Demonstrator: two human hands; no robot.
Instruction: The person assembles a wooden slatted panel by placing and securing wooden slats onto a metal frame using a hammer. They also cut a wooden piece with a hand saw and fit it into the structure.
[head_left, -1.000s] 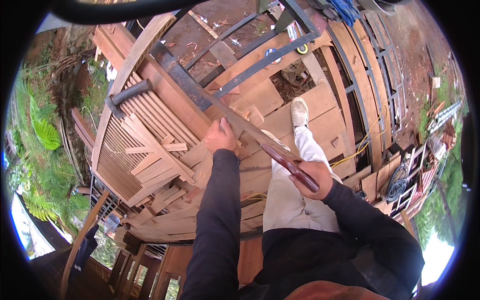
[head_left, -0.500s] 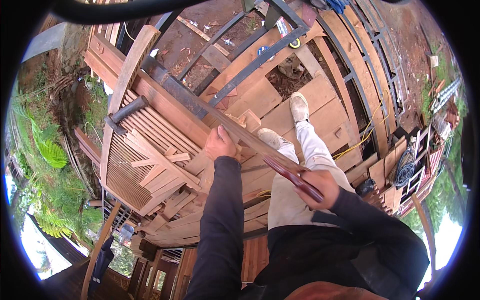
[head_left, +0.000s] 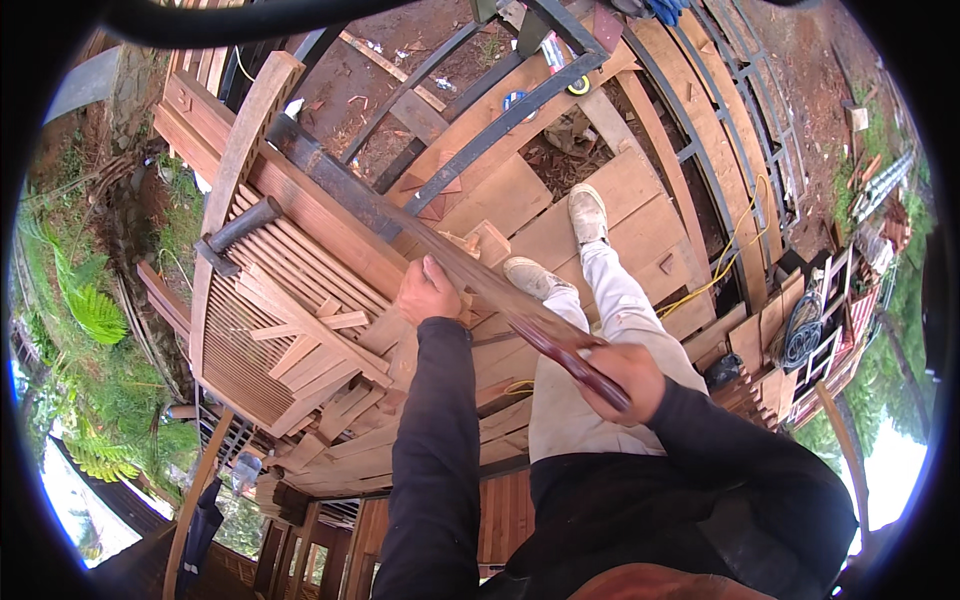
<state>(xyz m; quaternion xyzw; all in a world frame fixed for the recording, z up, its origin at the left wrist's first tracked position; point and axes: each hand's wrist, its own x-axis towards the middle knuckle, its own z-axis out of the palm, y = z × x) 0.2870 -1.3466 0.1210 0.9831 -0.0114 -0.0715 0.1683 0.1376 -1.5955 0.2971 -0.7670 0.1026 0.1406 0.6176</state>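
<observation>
My right hand [head_left: 628, 382] is closed round the glossy dark red handle [head_left: 570, 355] of a long, narrow tool, in front of my thighs. From the handle a brown, blade-like length [head_left: 490, 278] slants away up and left, toward a dark, rusty metal bar [head_left: 340, 180]. Whether the two are joined, I cannot make out. My left hand [head_left: 430, 292] is a curled fist with the thumb on top, close below the brown length and at the end of a reddish wooden beam [head_left: 325, 235]. What its fingers grip is hidden.
Left of me, a slatted wooden panel [head_left: 240, 345] carries loose wood strips [head_left: 310, 340] and a dark hammer-shaped tool [head_left: 240, 235]. My shoes stand on boards [head_left: 540, 230] beside a gap [head_left: 565, 155]. Steel framing [head_left: 510, 125] crosses ahead; a yellow cord [head_left: 715, 280] lies to the right.
The whole view has shifted slightly, with the scene now a little further left. Both hands keep nearly the same places and grips; the red handle sits slightly lower.
</observation>
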